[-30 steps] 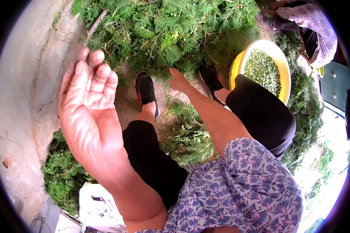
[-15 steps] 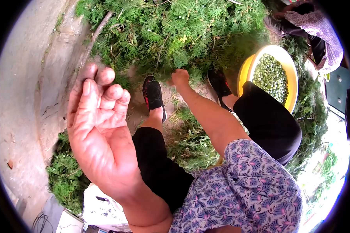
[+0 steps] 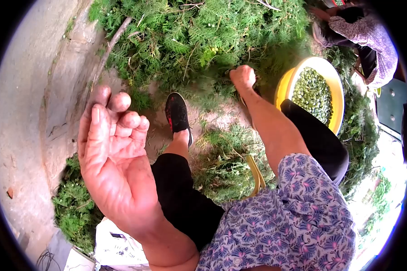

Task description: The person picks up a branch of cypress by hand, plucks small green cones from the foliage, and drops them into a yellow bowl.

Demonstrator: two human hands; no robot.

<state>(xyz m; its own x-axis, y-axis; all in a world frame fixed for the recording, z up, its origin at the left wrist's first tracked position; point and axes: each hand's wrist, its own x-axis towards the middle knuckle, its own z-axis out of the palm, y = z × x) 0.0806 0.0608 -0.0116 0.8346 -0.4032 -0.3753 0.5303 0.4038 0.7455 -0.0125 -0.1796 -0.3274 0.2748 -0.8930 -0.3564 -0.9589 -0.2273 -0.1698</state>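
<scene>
My left hand (image 3: 122,167) is raised close to the camera, palm up. Its fingers are loosely bent and nothing lies in the palm. Farther out, my right hand (image 3: 243,77) is closed in a fist, low at the near edge of a large heap of green conifer branches (image 3: 199,40). Whatever it grips is hidden, and the greenery beside it is blurred. To the right of that hand stands a yellow tub (image 3: 338,97) holding many small green cones (image 3: 312,95).
Cut sprigs (image 3: 226,153) lie on the ground between my legs, near a curved yellow piece (image 3: 256,176). My shoe (image 3: 178,113) stands by the heap. Another person (image 3: 371,40) sits at upper right. A concrete strip (image 3: 27,126) runs along the left.
My right hand has moved right along the heap's near edge, staying closed, and now covers my right shoe. The left hand has dropped slightly in view, its pose much the same.
</scene>
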